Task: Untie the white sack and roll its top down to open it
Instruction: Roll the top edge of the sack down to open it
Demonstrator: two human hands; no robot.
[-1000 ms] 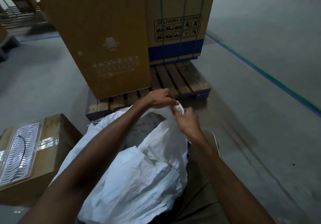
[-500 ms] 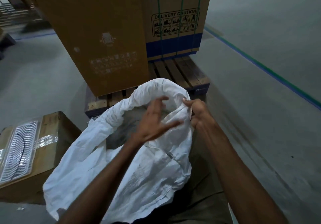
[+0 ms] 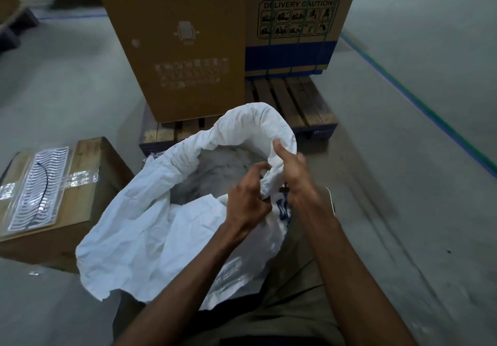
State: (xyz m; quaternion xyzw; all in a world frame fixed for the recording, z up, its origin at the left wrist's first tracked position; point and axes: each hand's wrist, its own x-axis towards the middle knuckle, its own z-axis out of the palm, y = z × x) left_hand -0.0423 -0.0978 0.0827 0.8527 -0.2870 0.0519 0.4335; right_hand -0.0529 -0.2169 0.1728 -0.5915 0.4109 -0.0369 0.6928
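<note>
Both hands, left & right, pinch crinkly woven white sack rolled rim.

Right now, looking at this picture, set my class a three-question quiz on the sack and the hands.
1. True or false: the white sack is tied shut.
2. Which hands hold the sack's rolled rim? A) left only B) right only C) both
3. What do the tall cardboard boxes stand on?

Key:
1. False; its mouth is open.
2. C; the left hand and the right hand both grip it.
3. A wooden pallet.
</note>
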